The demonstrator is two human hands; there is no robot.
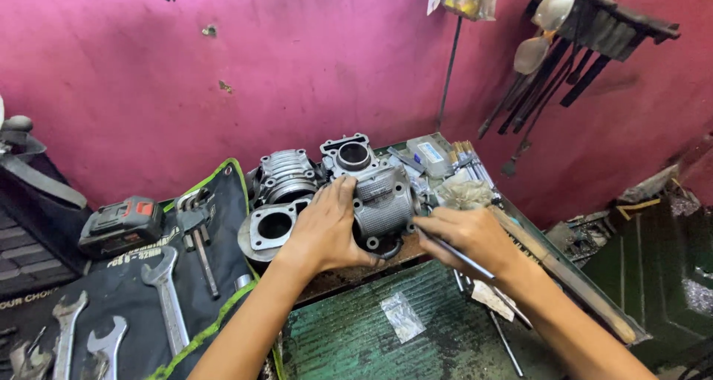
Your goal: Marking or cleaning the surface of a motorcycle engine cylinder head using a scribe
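On the far edge of the green bench (356, 335), up against the pink wall (297, 60), the left hand (327, 231) is wrapped around a grey finned engine cylinder (382, 205), fingers closed on its left side and thumb under the lower rim. That cylinder sits tipped toward the person, near the bench's front lip, with three more cylinders (286, 176) crowded just behind and to its left. The right hand (471, 235) is closed around a thin metal rod (453, 254), its tip hidden against the cylinder's right side; I cannot tell whether it touches.

My worry is the tilt. The cylinder seems to rest on one edge and is steadied by one hand only, so a hard push from the rod could twist it out of that grip and off the bench. The rod is slim and could skid off the fins and jab the left thumb, which lies close to where it points. The neighbours are packed tight, so a jolt might knock one into the next. A small clear bag (402, 317) and loose rods (505, 343) lie near the right forearm, easy to sweep away. Wrenches (167, 298) on the dark tool roll (119, 291) to the left are well apart.
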